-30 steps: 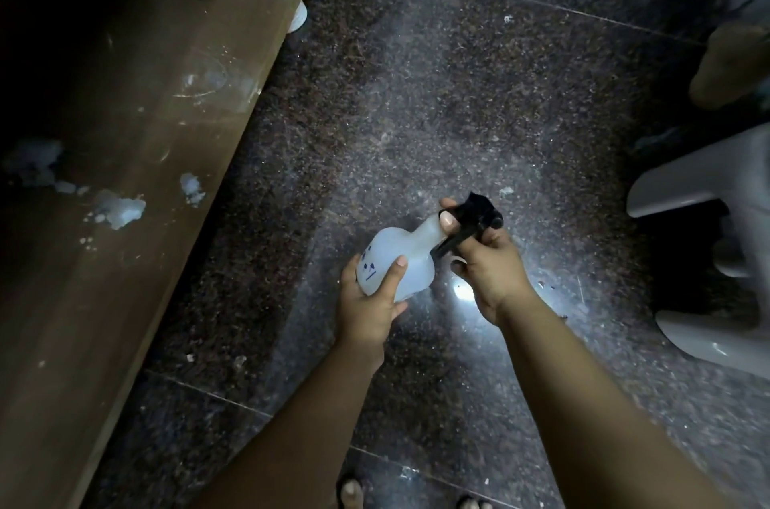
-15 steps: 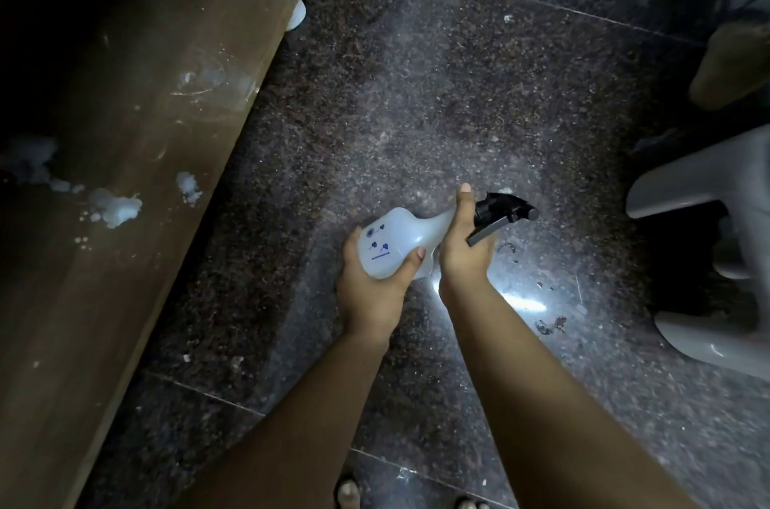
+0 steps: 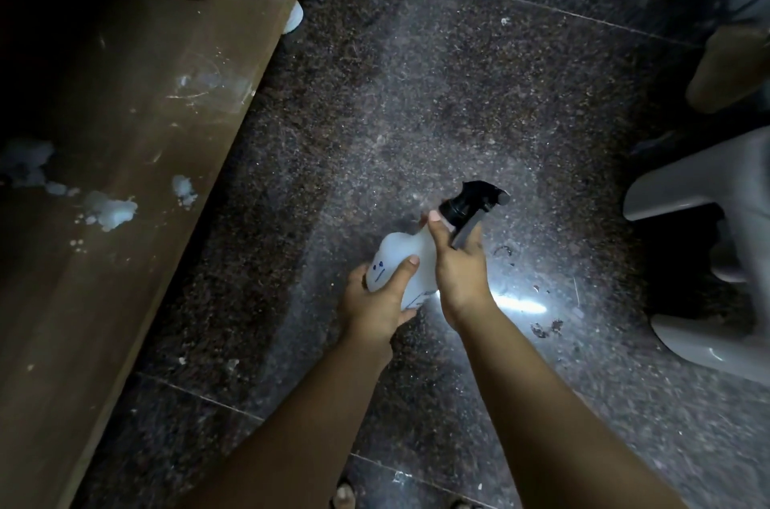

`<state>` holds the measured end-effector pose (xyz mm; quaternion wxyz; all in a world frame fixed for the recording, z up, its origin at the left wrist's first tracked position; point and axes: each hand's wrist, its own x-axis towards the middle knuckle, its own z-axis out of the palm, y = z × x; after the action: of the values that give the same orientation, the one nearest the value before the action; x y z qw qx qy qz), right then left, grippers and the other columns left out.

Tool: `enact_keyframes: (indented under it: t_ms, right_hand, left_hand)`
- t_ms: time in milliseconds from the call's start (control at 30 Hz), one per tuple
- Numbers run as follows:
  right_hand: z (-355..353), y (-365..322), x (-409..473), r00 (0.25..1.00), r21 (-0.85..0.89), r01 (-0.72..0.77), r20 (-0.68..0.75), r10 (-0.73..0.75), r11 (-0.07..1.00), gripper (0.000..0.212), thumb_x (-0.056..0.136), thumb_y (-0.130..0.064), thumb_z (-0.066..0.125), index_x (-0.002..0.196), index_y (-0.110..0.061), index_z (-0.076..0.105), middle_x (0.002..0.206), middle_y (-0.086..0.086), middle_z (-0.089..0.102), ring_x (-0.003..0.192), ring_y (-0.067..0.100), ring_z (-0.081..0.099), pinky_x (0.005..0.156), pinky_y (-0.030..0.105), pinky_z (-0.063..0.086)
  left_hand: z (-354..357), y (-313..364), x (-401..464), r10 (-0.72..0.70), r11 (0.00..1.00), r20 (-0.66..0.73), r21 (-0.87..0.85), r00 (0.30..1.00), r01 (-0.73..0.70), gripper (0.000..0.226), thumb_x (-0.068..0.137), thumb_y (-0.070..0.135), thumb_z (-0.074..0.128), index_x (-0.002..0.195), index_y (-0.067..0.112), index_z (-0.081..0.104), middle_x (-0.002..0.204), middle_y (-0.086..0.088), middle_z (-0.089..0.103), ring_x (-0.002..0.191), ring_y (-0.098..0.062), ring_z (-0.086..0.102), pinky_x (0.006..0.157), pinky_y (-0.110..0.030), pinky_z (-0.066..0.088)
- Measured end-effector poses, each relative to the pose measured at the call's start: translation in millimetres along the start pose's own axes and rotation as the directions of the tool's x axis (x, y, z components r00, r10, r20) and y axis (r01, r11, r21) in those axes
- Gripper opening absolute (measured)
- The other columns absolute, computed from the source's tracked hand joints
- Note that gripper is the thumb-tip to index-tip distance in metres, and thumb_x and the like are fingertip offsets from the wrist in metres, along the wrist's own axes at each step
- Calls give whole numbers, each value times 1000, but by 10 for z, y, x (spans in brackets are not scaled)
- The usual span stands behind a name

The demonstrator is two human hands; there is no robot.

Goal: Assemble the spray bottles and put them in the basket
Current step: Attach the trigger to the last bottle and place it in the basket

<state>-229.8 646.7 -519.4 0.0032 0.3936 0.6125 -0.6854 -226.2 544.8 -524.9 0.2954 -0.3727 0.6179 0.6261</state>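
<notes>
Head view: the right hand (image 3: 460, 271) is seen wrapped around the neck of a white spray bottle (image 3: 400, 263), fingers curled just below the black trigger head (image 3: 471, 206), with the grey trigger lever lying against the knuckles. The left hand (image 3: 375, 300) is closed around the rounded body of the bottle from below, thumb laid across its front beside a small blue marking. The bottle is held in the air between both hands, tilted so that the trigger head points up and away to the right, above a dark speckled stone floor (image 3: 416, 92) on which a bright reflection is caught.

The step in hand is judged to be the seating of the trigger head on the bottle: the black collar appears to be sitting on the neck, though whether it is fully screwed down cannot be told. The next move likely calls for the body to be steadied while the collar is turned until tight, after which the bottle is to be carried to the basket, which is not in view.

Farther out, a wooden surface (image 3: 125, 175) runs along the left, spotted with white residue, and a pale plastic stool (image 3: 700, 183) stands at the right edge.
</notes>
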Motion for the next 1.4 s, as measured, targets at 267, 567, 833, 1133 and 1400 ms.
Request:
enact_keyframes:
  t_ms: [267,567,833,1133,1400]
  right_hand:
    - [9,-358,51,924,-174,372,166,-346,912,10,89,-28,62,85,-19,63,106,-14,62,97,-2,59,80,17,48]
    - [156,-684,167,989,233,23,139,-56,972,42,77,-37,75,101,-23,44,105,3,53,97,20,59,82,38,51]
    - [162,-786,235,924,347,-158,382,14,924,20,98,-20,49,87,-11,63,82,-1,64,80,12,57,70,27,48]
    - [53,-802,206,803,287,-247,595,30,926,27,101,-11,37,113,-3,60,111,6,64,114,19,54,97,27,49]
    - [169,-789,238,869,245,-207,491,63,947,7,89,-7,59,94,-9,64,91,7,68,110,29,56,103,43,44]
  left_hand:
    - [-48,256,-25,-118,980,99,-150,988,132,47,71,44,77,106,15,68,105,-7,73,92,-21,72,57,-28,58]
    - [-154,390,-34,53,990,49,-133,997,-46,33,68,37,83,93,26,65,101,4,68,88,-13,68,53,-27,57]
    - [-265,367,20,16,997,15,-80,1000,-15,36,63,37,86,90,20,69,87,2,72,74,-13,72,51,-29,57]
    - [-343,400,-32,-103,994,52,-36,993,105,43,55,50,83,81,19,71,87,-3,74,74,-18,73,51,-27,56]
    - [-197,395,-167,28,993,-130,-111,991,-42,44,61,42,85,89,13,69,85,-3,74,72,-18,73,51,-30,58]
